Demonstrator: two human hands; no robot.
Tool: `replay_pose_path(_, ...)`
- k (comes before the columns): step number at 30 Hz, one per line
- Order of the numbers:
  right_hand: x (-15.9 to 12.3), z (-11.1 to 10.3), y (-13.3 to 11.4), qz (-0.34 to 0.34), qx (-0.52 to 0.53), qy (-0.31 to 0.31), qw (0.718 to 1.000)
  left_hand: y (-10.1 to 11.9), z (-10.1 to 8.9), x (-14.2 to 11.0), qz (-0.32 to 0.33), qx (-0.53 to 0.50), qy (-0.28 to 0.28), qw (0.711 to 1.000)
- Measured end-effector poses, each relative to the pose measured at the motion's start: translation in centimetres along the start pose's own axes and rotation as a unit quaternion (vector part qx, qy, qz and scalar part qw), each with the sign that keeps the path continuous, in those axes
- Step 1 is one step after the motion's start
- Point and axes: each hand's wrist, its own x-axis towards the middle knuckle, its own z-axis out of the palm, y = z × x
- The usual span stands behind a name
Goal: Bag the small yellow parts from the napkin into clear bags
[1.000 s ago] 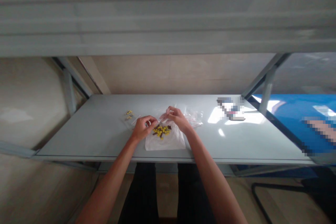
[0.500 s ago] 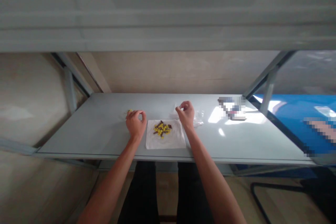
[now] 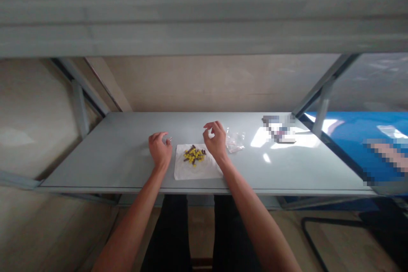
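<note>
My left hand is curled over the table, left of a white cloth-like square. A shiny scrap of clear plastic, apparently a small bag, shows at its thumb; the fingers hide most of it. Several small yellow and dark brown pieces lie heaped on the white square, too small to name exactly. Over the square's far right corner hovers my right hand, its thumb and index finger bent with a gap between them and nothing visible in it. Clear plastic bags lie just right of that hand.
The grey table has a shelf above it and slanted metal struts at both sides. Blurred-out items lie at the back right in bright sunlight. A blue surface and a dark chair frame are farther right.
My right hand has moved left, away from the clear bags, and its fingers have parted. My left hand has turned slightly; yellow bits seen beyond it before are now out of sight.
</note>
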Motion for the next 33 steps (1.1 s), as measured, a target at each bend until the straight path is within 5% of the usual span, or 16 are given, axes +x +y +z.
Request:
replay_pose_path(5,-0.1,0.3,-0.3,-0.007,0.022,-0.036,0.999,0.0,-0.1,0.1,-0.022,-0.003,-0.042,0.999)
replay_pose_path(10,-0.2,0.5,-0.8,-0.019,0.083,-0.067,0.994,1.2,-1.2,0.3,-0.028,-0.057,0.022,0.998)
replay_pose_path(14,-0.7,1.2,-1.2,-0.013,0.122,-0.171,0.978,2.9,-1.9,0.1,0.039,-0.119,0.030,0.992)
replay_pose_path(18,-1.2,2.4,-1.2,-0.034,0.078,-0.281,0.956,4.0,-1.6,-0.4,0.107,-0.158,-0.051,0.980)
replay_pose_path(23,-1.4,3.0,-0.8,-0.025,0.075,-0.285,0.955,3.5,-0.7,-0.6,0.160,-0.194,-0.118,0.961)
replay_pose_path(33,-1.0,3.0,0.8,0.026,0.124,-0.287,0.949,4.0,-0.8,-1.0,0.097,-0.265,-0.142,0.949)
